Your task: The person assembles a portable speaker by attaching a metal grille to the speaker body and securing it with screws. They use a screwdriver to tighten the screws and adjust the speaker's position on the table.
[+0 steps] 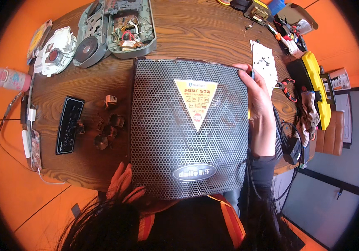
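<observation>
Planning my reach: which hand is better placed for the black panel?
Probably the left hand: it's at the lower left of the speaker, nearer the black panel. The right hand grips the upper right edge.

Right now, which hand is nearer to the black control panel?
Left. The left hand appears below and right of the control panel; the right hand, farther right, holds the speaker grille.

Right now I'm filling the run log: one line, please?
right hand: holding speaker, right edge; left hand: at lower-left corner; black panel: on table
</observation>
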The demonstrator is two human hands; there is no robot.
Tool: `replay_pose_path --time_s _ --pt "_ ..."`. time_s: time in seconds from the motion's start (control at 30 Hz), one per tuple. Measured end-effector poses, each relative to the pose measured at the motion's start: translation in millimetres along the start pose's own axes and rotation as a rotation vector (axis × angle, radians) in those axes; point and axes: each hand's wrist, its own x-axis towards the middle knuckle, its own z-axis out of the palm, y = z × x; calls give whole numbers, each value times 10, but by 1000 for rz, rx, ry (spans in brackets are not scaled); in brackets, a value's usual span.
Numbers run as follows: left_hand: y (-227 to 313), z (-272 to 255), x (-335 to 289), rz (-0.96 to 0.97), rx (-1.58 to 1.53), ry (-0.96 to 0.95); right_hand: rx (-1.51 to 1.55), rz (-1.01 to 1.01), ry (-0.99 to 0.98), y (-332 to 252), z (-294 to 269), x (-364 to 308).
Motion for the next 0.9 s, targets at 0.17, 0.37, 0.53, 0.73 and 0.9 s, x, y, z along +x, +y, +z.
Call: replay_pose_path --time_s 0.17,0.37,0.53,0.73,0.9 --pt "-110 -90 -140 106 12 -48 -85 -37 -67 -47 -7 -67" --pt "-54 -165 124 297 129 -276 21 -6 34 -13 21 -76" --pt "321 455 480 -98 -176 770 -97 -38 116 20 39 -66" --pt "240 -174 69 187 -93 -14 -204 -140 11 -25 102 -128" --pt "229 -377 79 84 -93 -222 -446 -143 137 -86 166 -200"
